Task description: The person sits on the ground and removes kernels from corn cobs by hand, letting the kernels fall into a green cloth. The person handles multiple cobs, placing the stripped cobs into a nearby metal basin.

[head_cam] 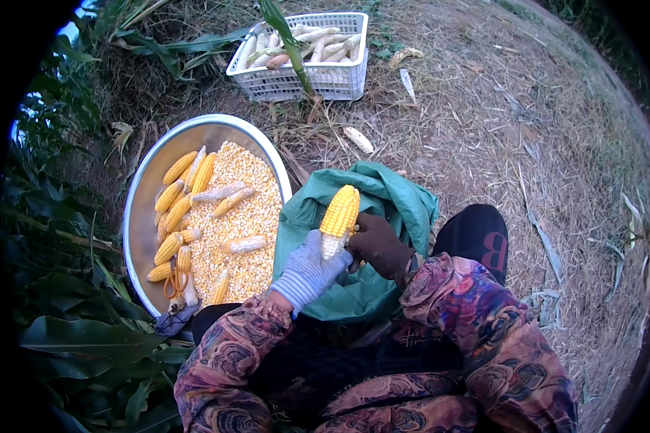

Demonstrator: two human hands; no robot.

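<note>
My left hand (315,270), in a striped blue-grey knit glove, is closed round the lower part of a corn cob (342,212). The cob stands tilted, yellow kernels on its upper part and a pale stripped band lower down. My right hand (380,244), in a dark brown glove, touches the cob's right side; its fingertips are partly hidden behind the cob. Both hands are over an open green woven sack (398,189). Left of the sack, a large metal basin (141,216) holds loose corn kernels (238,216), several cobs and orange-handled scissors (175,284).
A white plastic crate (327,86) of stripped cobs stands at the top, a green corn stalk (290,43) in front. A bare cob (358,139) lies on the straw-strewn ground. Corn leaves (86,343) crowd the left side. My knee (474,238) is right of the sack.
</note>
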